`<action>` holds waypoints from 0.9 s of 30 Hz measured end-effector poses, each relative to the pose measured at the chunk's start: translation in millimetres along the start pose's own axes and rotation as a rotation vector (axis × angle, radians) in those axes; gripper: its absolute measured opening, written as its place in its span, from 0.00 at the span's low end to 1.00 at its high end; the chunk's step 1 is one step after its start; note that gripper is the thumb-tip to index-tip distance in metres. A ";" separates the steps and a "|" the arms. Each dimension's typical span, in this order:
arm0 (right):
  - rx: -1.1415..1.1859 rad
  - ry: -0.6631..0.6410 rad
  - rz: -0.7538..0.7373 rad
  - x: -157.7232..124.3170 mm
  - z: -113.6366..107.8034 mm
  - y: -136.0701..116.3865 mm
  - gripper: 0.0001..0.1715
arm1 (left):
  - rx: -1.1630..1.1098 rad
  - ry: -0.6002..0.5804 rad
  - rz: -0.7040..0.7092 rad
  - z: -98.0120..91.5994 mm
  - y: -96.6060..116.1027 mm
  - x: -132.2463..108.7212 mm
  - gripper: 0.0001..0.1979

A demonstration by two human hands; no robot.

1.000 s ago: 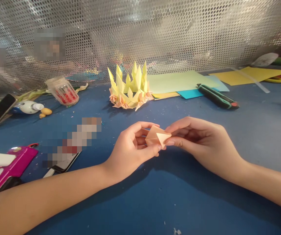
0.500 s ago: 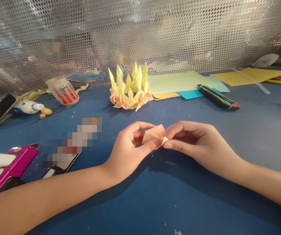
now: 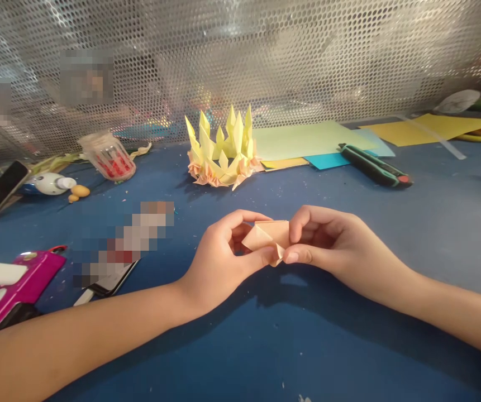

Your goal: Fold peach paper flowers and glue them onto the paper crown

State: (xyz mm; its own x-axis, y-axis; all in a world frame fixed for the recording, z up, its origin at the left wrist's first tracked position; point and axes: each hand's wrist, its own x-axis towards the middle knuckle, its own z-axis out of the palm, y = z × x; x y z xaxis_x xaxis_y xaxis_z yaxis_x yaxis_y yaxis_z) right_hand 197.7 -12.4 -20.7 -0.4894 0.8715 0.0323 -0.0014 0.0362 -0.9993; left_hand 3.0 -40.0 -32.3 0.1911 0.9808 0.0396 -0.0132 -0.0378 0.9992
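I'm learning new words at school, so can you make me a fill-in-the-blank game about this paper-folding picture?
1. The left hand and the right hand pinch a small folded paper over the ____ table.
2. The spiky paper crown behind the hands is mostly ____.
3. The metal screen at the back is full of small ____.
4. The dark green cutter lies to the ____ of the crown.

Missing words: blue; yellow; holes; right.

Both hands met over the blue table (image 3: 265,346): the left hand (image 3: 219,259) and right hand (image 3: 332,245) each pinched a small folded peach paper piece (image 3: 265,237) between thumb and fingers, near a yellow origami crown (image 3: 221,151) behind
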 end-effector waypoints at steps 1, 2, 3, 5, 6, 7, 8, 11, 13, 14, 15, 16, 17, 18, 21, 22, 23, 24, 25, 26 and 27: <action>0.035 -0.005 0.007 0.1 0.0 0.5 0.21 | 0.009 0.001 0.006 0.2 0.0 0.1 0.17; 0.060 -0.012 0.016 0.3 0.0 1.1 0.23 | 0.016 0.002 0.011 0.4 0.0 0.2 0.16; 0.073 -0.020 0.026 0.5 -0.2 1.6 0.23 | 0.022 0.003 0.015 0.7 0.1 0.3 0.16; 0.072 -0.034 0.048 0.7 -0.6 2.3 0.24 | 0.024 -0.004 0.018 1.4 0.4 0.5 0.15; 0.065 -0.035 0.060 0.9 -0.8 2.5 0.24 | 0.019 -0.009 0.014 1.9 0.6 0.5 0.16; 0.059 -0.030 0.069 1.0 -0.9 2.4 0.25 | 0.012 -0.015 0.009 2.3 0.9 0.5 0.16; 0.054 -0.022 0.074 1.3 -1.0 2.2 0.25 | 0.005 -0.018 0.000 2.8 1.4 0.6 0.17; 0.037 0.025 0.072 2.3 -1.3 1.5 0.28 | -0.030 -0.017 -0.023 3.8 3.5 0.7 0.20; 0.020 0.055 0.063 3.1 -1.8 1.5 0.29 | -0.053 -0.010 -0.030 3.6 4.9 0.9 0.18; 0.011 0.068 0.057 3.5 -2.2 1.8 0.30 | -0.066 -0.009 -0.027 3.2 5.4 0.9 0.17; 0.005 0.078 0.048 3.9 -2.7 2.3 0.30 | -0.079 -0.012 -0.020 2.5 5.6 1.0 0.15; 0.002 0.087 0.038 4.1 -3.2 3.0 0.29 | -0.091 -0.018 -0.012 1.7 5.5 1.1 0.14; 0.003 0.094 0.027 4.4 -3.6 3.7 0.29 | -0.106 -0.031 0.000 0.8 5.0 1.1 0.14; 0.007 0.100 0.017 4.6 -4.1 4.5 0.29 | -0.124 -0.048 0.014 0.0 4.2 1.2 0.13; 0.028 0.108 0.006 4.8 -4.9 6.2 0.28 | -0.166 -0.091 0.043 -2.1 1.1 1.3 0.11; 0.028 0.112 0.007 4.8 -5.0 6.4 0.28 | -0.167 -0.094 0.043 -2.6 0.2 1.2 0.10; 0.023 0.114 0.009 4.7 -5.1 6.5 0.28 | -0.162 -0.091 0.040 -3.0 -0.3 1.0 0.11; 0.013 0.119 0.011 4.4 -5.1 6.3 0.28 | -0.152 -0.085 0.034 -3.2 -0.5 0.7 0.12; 0.001 0.124 0.011 4.0 -5.0 6.1 0.28 | -0.141 -0.081 0.029 -3.4 -0.2 0.4 0.14; -0.013 0.128 0.010 3.5 -4.8 5.6 0.29 | -0.128 -0.080 0.025 -3.4 0.4 0.1 0.16; -0.026 0.130 0.008 2.8 -4.4 5.1 0.29 | -0.112 -0.079 0.024 -3.3 1.2 -0.1 0.16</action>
State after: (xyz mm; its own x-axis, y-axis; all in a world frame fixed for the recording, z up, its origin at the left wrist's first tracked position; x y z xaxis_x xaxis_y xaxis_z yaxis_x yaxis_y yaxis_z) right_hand 200.2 -7.6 -25.7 -0.3725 0.9276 0.0279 0.0256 0.0403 -0.9989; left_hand -0.3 -39.4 -31.1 0.2665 0.9615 0.0678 -0.1272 -0.0346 0.9913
